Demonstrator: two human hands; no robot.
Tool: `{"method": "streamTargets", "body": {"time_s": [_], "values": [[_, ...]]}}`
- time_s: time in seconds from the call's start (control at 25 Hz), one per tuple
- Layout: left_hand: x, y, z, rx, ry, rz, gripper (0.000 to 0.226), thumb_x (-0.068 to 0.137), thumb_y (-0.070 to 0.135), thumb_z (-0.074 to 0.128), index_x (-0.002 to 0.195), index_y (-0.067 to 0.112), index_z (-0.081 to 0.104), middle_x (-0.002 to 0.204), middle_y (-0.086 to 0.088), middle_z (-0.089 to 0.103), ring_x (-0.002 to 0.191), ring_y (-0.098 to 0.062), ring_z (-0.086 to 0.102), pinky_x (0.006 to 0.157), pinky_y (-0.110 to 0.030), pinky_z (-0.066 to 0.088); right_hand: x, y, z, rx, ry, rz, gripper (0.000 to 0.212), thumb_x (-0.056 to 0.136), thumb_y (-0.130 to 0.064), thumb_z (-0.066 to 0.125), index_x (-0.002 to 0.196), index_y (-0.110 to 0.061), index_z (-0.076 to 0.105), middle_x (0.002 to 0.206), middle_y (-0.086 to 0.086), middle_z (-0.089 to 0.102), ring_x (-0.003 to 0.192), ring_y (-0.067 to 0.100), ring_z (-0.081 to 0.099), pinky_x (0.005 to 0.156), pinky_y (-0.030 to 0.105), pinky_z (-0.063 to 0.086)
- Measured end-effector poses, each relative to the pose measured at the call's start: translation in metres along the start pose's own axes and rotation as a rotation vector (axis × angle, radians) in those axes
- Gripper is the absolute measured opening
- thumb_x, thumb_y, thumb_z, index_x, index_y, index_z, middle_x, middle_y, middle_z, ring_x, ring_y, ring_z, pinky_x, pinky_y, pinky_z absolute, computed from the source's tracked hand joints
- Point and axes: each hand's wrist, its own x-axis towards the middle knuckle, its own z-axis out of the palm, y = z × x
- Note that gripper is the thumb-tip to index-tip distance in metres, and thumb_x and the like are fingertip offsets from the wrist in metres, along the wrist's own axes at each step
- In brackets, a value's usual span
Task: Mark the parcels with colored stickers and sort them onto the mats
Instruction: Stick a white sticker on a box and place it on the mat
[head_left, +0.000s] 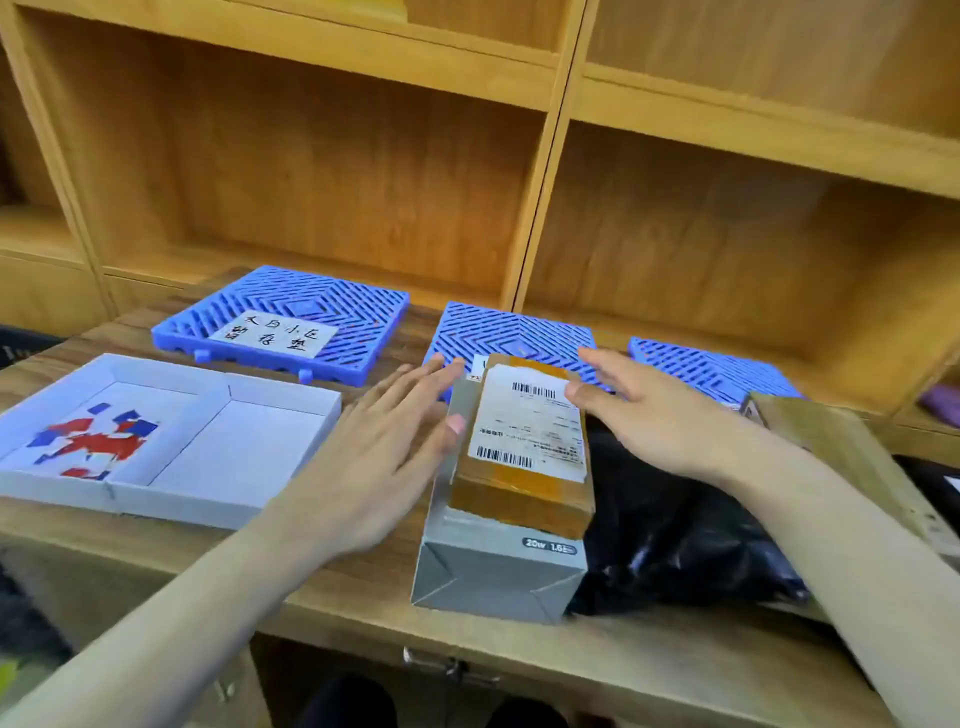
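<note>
A small brown taped parcel (524, 447) with a white shipping label lies on top of a grey box (493, 571) at the table's middle. My left hand (384, 441) is beside the parcel's left edge, fingers straight, thumb touching its side. My right hand (660, 415) is at the parcel's far right corner, thumb resting on the label. Three blue grid mats stand behind: the left mat (363, 322) carries a handwritten paper label, the middle mat (519, 332) lies just beyond the parcel, the right mat (717, 369) is partly hidden. Red and blue stickers (93, 441) lie in a white tray (223, 452).
A black plastic bag parcel (675, 519) lies right of the grey box under my right forearm. A brown cardboard parcel (841, 447) sits at the far right. Wooden shelf compartments (363, 182) rise behind the table. The table's front edge (467, 644) runs below the boxes.
</note>
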Motion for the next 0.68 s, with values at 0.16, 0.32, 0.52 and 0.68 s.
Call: {"method": "streamTargets", "body": {"time_s": [0.16, 0.32, 0.52, 0.68], "values": [[-0.014, 0.005, 0.012, 0.021, -0.123, -0.022, 0.063, 0.094, 0.069, 0.015, 0.153, 0.049, 0.010, 0.161, 0.030, 0.009, 0.149, 0.006, 0.005, 0.124, -0.033, 0.012, -0.027, 0.018, 0.015, 0.030, -0.005, -0.046, 0.065, 0.095, -0.048, 0.057, 0.153, -0.035, 0.030, 0.156, -0.013, 0.037, 0.144, 0.012, 0.035, 0.120, 0.037, 0.028], [-0.019, 0.012, 0.013, -0.027, -0.204, -0.069, 0.064, 0.093, 0.067, 0.024, 0.153, 0.049, 0.011, 0.149, 0.041, 0.005, 0.132, 0.028, -0.009, 0.115, -0.018, 0.004, -0.040, 0.021, 0.029, 0.042, -0.003, -0.037, 0.075, 0.089, -0.059, 0.057, 0.154, -0.035, 0.028, 0.156, -0.018, 0.035, 0.144, 0.007, 0.035, 0.120, 0.037, 0.028], [-0.023, 0.013, 0.016, -0.017, -0.217, -0.078, 0.057, 0.096, 0.061, 0.028, 0.151, 0.052, 0.015, 0.134, 0.055, 0.000, 0.137, 0.020, -0.007, 0.118, -0.024, 0.008, -0.047, 0.018, 0.035, -0.030, -0.006, -0.041, 0.065, 0.097, -0.049, 0.052, 0.155, -0.032, 0.027, 0.158, -0.016, 0.034, 0.143, 0.008, 0.034, 0.118, 0.028, 0.027], [-0.028, 0.011, 0.012, -0.034, -0.218, -0.127, 0.056, 0.095, 0.062, 0.028, 0.149, 0.055, 0.014, 0.133, 0.055, 0.003, 0.138, 0.018, -0.005, 0.121, -0.029, 0.011, -0.047, 0.009, 0.037, -0.047, -0.032, -0.045, 0.063, 0.101, -0.046, 0.047, 0.157, -0.032, 0.022, 0.160, -0.017, 0.028, 0.145, 0.008, 0.030, 0.112, 0.024, 0.026]]}}
